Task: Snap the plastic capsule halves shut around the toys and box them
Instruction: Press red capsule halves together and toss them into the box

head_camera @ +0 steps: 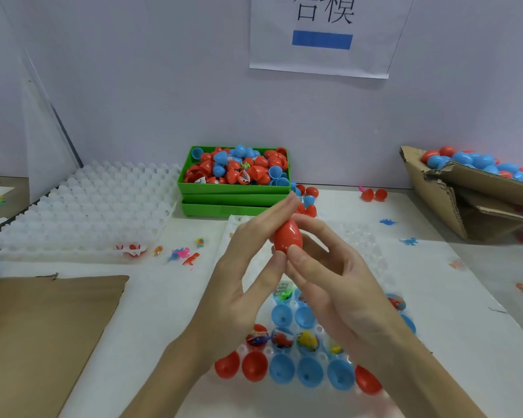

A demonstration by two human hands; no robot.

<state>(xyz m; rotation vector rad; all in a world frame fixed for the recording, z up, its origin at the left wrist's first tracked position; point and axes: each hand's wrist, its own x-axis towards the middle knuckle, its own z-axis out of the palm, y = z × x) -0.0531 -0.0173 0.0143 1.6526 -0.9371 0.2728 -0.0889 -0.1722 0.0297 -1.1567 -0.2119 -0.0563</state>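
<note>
Head view, both hands, left (239, 285) and right (338, 285), pinching a closed red capsule (287, 236) above the white tray (372, 254)

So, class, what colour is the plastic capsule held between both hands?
Red plastic capsule, clearest in the head view.

White table (169, 297): egg trays (82, 212), green bins (233, 200), cardboard sheet (43, 327), loose toys (191, 259)

Head view, close, down over table (169, 297)
</note>
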